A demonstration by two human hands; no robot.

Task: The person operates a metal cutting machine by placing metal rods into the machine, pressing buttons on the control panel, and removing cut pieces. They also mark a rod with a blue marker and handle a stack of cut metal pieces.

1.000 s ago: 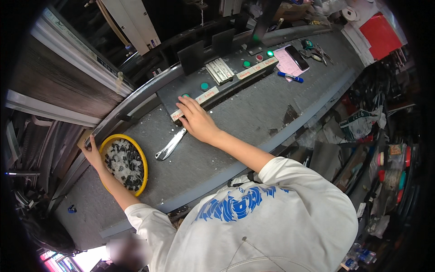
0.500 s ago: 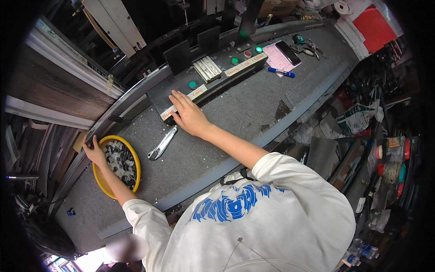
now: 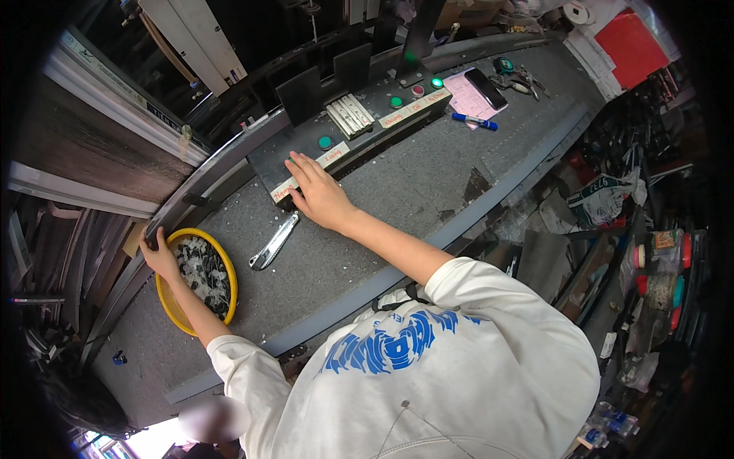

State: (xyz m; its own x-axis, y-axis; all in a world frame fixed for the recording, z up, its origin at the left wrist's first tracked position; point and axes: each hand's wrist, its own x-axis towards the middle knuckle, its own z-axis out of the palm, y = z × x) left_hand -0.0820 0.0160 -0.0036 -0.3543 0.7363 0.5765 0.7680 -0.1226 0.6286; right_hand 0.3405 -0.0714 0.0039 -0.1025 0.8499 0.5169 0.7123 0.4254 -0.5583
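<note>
R hand (image 3: 323,200) on btn panel (image 3: 365,141), L hand (image 3: 159,257) nr bowl (image 3: 170,301)

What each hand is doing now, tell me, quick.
Left hand: curled at the grey rail by the yellow basin; grip cannot be told.
Right hand: open, at the button panel's left end, nothing seen held.

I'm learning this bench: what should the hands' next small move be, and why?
Probably a light press by the right hand: it reaches over the left end of the button panel, while the left hand is at the rail beside the bowl. Whether it is pressing can't be seen.
</note>
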